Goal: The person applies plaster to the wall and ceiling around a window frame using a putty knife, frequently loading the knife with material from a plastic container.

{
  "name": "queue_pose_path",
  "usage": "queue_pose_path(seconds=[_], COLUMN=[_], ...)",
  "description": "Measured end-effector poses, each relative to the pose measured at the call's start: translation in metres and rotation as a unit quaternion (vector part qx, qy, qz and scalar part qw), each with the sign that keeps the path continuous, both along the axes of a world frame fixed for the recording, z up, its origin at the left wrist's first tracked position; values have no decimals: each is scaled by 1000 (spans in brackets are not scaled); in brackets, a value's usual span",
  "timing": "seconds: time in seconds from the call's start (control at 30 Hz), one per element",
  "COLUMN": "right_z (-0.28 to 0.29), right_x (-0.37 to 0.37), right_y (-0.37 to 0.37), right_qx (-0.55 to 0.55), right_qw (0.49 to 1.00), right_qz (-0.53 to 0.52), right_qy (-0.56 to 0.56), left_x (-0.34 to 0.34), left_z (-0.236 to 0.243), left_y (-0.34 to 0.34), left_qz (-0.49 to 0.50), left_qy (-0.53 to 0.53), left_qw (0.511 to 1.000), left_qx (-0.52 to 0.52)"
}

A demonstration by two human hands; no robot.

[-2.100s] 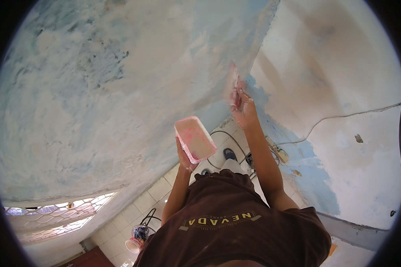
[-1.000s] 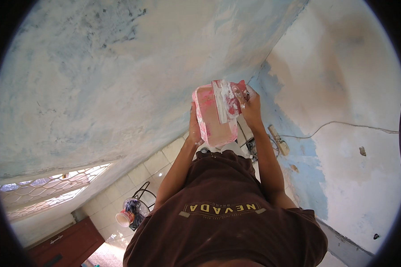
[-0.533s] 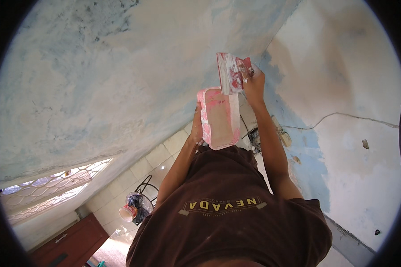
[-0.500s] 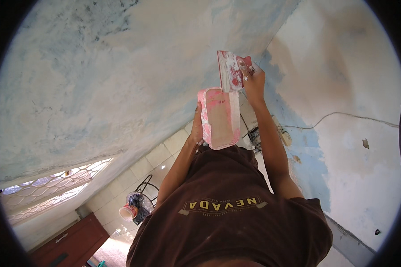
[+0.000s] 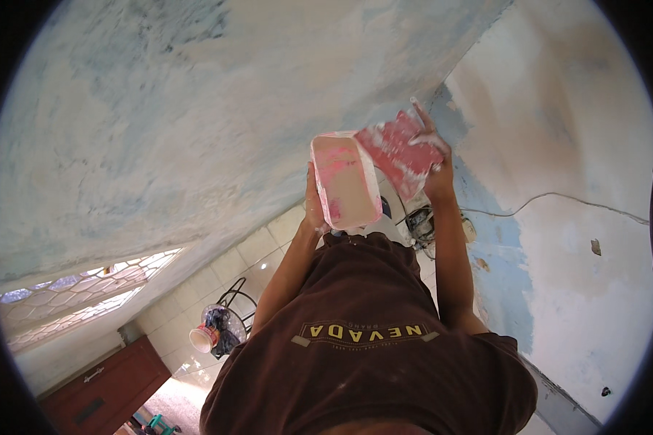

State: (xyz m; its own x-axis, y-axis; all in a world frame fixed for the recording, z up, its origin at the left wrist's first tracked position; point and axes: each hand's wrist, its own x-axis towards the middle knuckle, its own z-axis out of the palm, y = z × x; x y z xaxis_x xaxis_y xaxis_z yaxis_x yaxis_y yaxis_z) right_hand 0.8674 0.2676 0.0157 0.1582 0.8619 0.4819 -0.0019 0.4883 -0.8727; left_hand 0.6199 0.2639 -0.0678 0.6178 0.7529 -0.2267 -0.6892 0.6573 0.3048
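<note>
My left hand (image 5: 313, 203) grips the side of a rectangular plastic tray (image 5: 372, 181), white and smeared with pink, in front of my chest. A beige layer of what looks like putty covers part of its inside. In my right hand (image 5: 437, 156) is a wide red putty knife (image 5: 397, 148), its face streaked with white paste. One finger of that hand points up, away from the blade. The blade's left edge is at the tray's upper right rim; whether they touch I cannot tell.
A patchy wall (image 5: 152, 138) rises on the left, meeting a second, blue-and-white wall (image 5: 566, 261) at a corner. A cable (image 5: 537, 196) runs across the right wall. On the tiled floor (image 5: 250, 250) are a stool (image 5: 243, 297) with a cup (image 5: 204, 338) and tangled cords (image 5: 419, 221).
My right hand has brought the putty knife lower and turned it, so its broad red face shows. The tray has shifted slightly left and up in my left hand.
</note>
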Motion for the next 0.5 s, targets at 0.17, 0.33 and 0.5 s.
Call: queue_pose_path(seconds=[0.17, 0.33, 0.5], right_z=[-12, 7, -2], right_x=[5, -14, -3], right_y=[-26, -37, -40], right_qx=[-137, -186, -149], right_qw=[990, 975, 936], right_qz=[32, 51, 151], right_qy=[-20, 108, 282], left_x=[4, 4, 2], left_z=[-4, -1, -1], left_y=[9, 9, 8], left_qz=[0, 4, 2], left_qy=[9, 7, -2], left_qw=[1000, 1000, 1000], left_qx=[5, 2, 6])
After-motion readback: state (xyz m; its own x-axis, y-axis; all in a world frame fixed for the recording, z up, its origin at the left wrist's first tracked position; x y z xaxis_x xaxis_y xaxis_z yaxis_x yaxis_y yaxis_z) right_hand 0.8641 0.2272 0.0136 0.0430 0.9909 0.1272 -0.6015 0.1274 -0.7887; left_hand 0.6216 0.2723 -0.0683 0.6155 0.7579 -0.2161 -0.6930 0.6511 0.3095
